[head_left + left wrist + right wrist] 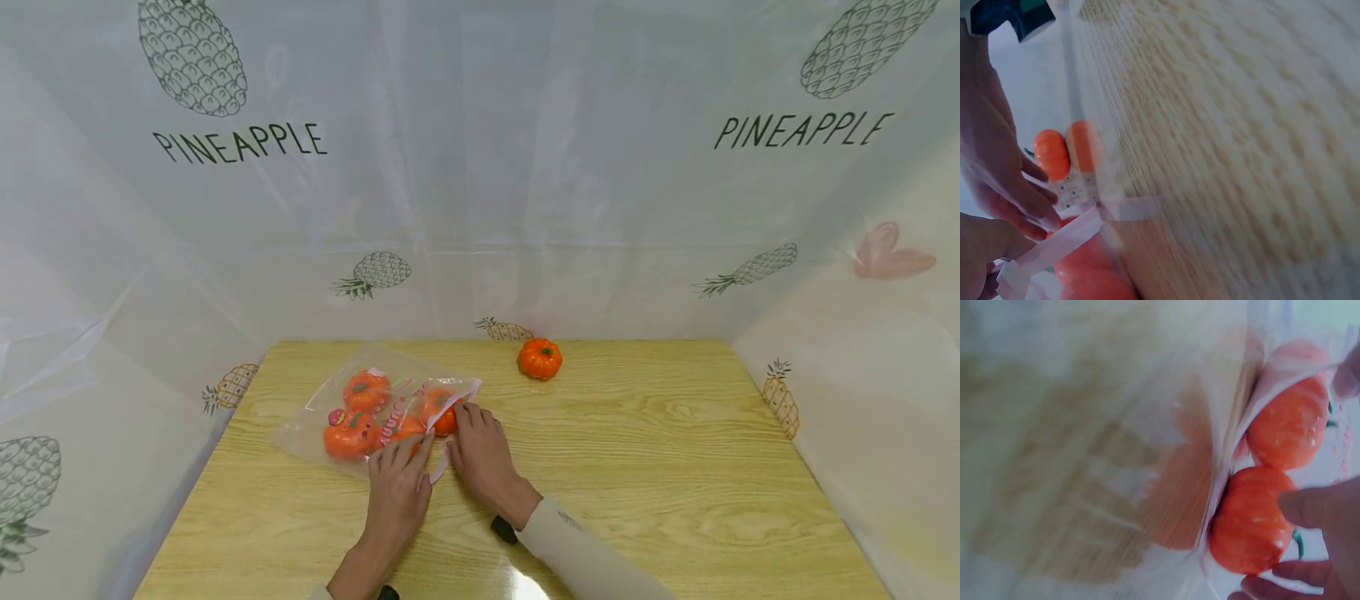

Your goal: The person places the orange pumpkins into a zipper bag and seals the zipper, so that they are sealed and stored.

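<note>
A clear zip bag (315, 421) with pink lettering lies on the left of the table, several small orange pumpkins (351, 437) inside. Its mouth faces right and stands parted. My left hand (397, 483) pinches the near edge of the mouth; in the left wrist view the pale pink strip (1063, 244) runs from its fingers. At the opening, my right hand (483, 450) holds a pumpkin (1250, 525), thumb against one side and fingers lower down. This pumpkin sits just within the bag's rim (1260, 403), close beside another pumpkin (1291, 422).
One more orange pumpkin (540, 358) stands alone at the table's back edge, right of the bag. The wood-grain table (645, 467) is enclosed at the back and sides by pale sheeting (525, 183) printed with pineapples.
</note>
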A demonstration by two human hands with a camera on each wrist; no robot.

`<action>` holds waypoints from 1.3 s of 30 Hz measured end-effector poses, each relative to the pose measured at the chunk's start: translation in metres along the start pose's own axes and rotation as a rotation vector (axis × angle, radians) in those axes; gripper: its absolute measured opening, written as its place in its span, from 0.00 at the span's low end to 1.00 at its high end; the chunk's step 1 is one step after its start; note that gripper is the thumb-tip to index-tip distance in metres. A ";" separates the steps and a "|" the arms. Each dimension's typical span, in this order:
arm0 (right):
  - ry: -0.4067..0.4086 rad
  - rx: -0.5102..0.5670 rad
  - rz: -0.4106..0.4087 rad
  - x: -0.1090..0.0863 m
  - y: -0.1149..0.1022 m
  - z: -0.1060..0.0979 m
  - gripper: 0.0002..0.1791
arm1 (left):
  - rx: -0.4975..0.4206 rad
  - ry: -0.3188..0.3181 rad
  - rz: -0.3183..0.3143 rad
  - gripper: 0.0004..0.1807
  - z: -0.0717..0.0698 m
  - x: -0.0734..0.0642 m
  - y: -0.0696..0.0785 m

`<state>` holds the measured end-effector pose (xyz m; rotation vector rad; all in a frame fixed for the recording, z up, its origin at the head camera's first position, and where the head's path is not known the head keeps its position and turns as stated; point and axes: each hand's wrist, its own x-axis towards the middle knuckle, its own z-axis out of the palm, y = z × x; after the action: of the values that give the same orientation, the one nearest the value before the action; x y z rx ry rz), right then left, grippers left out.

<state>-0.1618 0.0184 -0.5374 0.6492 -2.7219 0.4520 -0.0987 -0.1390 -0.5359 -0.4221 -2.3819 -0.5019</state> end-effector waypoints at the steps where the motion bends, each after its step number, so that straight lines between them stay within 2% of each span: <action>1: -0.011 0.008 -0.005 0.001 0.000 0.000 0.30 | -0.005 -0.001 -0.001 0.36 0.000 0.000 0.000; 4: -0.028 0.004 0.004 0.001 0.001 0.000 0.32 | -0.013 -0.002 -0.001 0.37 0.001 0.000 0.000; 8: -0.005 -0.041 0.023 -0.002 0.001 0.000 0.31 | -0.015 -0.009 0.000 0.36 0.001 0.001 0.000; 18: -0.059 -0.033 -0.080 0.002 0.000 0.000 0.31 | -0.019 -0.027 0.001 0.37 0.002 0.001 0.003; 29: -0.042 -0.016 -0.162 0.006 0.001 0.002 0.28 | -0.007 -0.017 0.015 0.37 0.002 0.000 0.002; 34: -0.082 0.056 -0.128 0.000 0.007 -0.006 0.29 | 0.000 -0.024 0.009 0.37 0.001 -0.002 0.003; 39: -0.082 0.136 -0.059 -0.007 0.026 -0.017 0.33 | 0.002 -0.029 0.002 0.39 -0.001 -0.002 0.001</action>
<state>-0.1644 0.0496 -0.5311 0.7971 -2.7579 0.6130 -0.0962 -0.1387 -0.5369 -0.4336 -2.4090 -0.4949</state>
